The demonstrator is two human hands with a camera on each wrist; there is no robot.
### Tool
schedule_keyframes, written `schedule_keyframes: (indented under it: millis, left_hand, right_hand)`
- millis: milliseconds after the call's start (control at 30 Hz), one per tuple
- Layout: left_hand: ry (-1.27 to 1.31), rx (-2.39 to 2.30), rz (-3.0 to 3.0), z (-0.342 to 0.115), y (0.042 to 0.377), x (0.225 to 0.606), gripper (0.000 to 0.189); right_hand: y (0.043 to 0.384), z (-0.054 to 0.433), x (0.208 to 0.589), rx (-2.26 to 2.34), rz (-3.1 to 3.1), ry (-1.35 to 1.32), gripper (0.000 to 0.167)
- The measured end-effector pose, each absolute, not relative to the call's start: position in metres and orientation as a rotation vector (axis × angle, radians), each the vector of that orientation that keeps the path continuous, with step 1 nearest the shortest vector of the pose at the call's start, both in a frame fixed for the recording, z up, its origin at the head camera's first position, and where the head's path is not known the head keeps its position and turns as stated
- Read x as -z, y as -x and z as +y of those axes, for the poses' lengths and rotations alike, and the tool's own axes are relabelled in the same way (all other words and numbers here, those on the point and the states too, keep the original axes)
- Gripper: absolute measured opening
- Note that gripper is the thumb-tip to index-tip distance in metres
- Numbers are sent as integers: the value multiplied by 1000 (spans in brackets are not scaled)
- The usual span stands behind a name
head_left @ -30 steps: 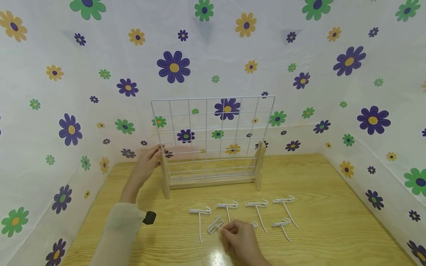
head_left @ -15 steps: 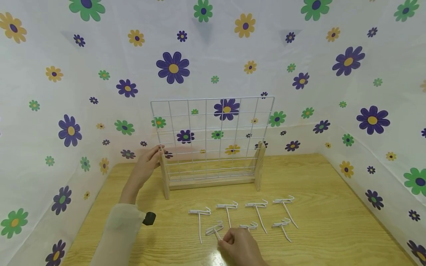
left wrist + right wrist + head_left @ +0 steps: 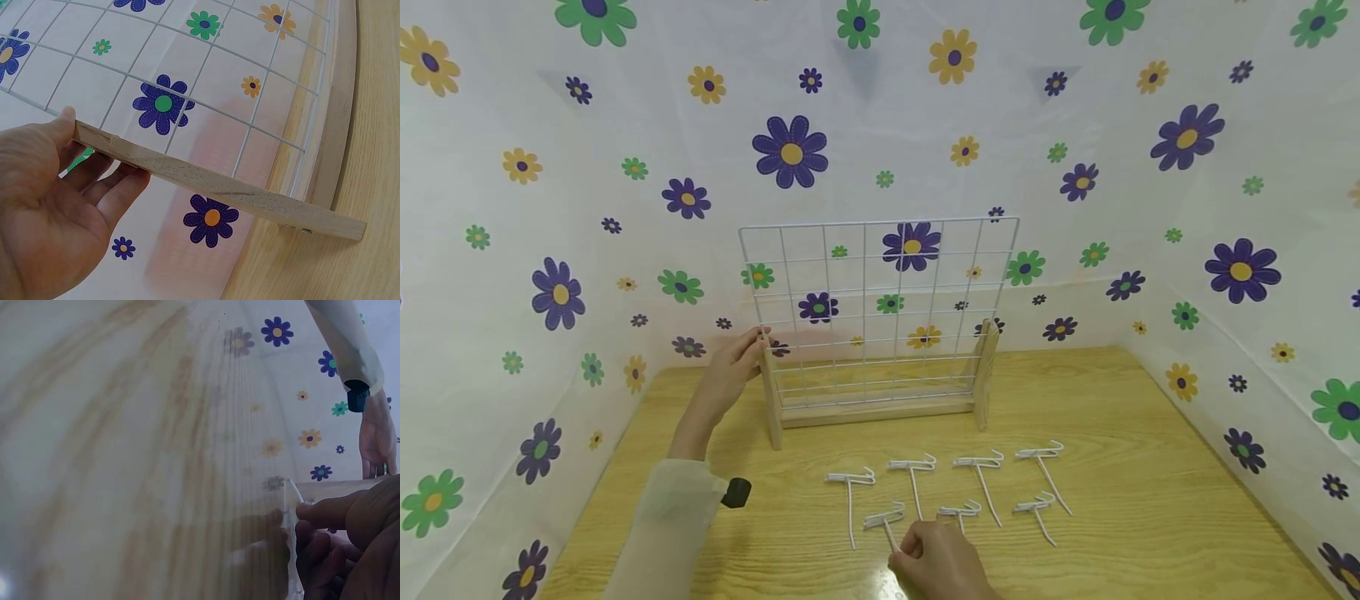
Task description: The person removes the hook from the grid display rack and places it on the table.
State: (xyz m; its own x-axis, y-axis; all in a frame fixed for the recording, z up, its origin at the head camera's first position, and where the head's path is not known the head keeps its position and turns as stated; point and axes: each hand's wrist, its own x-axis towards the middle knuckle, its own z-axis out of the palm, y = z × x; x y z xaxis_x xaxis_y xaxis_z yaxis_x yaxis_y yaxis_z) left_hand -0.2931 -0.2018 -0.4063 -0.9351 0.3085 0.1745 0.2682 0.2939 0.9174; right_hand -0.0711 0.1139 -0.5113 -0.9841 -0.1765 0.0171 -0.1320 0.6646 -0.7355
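A white wire grid rack (image 3: 865, 315) stands upright in a wooden base (image 3: 880, 412). My left hand (image 3: 724, 379) holds the top of its left wooden post (image 3: 772, 400); in the left wrist view the thumb lies at the post's end (image 3: 206, 178), with fingers curled beneath. My right hand (image 3: 946, 562) pinches the stem of a white wire display hook (image 3: 883, 520) low over the table, its looped head pointing toward the rack. The right wrist view shows thumb and fingertips around white wire (image 3: 292, 534). Part of that stem is hidden by the fingers.
Several more white hooks lie in two rough rows on the wooden table (image 3: 1112, 467), between the rack and my right hand. One hook (image 3: 960, 510) is partly behind that hand. A flower-printed white sheet (image 3: 880, 108) encloses the back and sides.
The right hand has drawn slightly down toward me, and the pinched hook has turned from steeply tilted to nearly level, in line with the others. The left hand stays on the post.
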Motion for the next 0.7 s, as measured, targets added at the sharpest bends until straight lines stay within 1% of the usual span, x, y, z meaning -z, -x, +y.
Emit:
schedule_keyframes:
  millis: [700]
  left_hand:
    - [-560,-1759,2494,-201,293,406,57]
  right_hand:
    - [74,116,517,1113,2888,390,19]
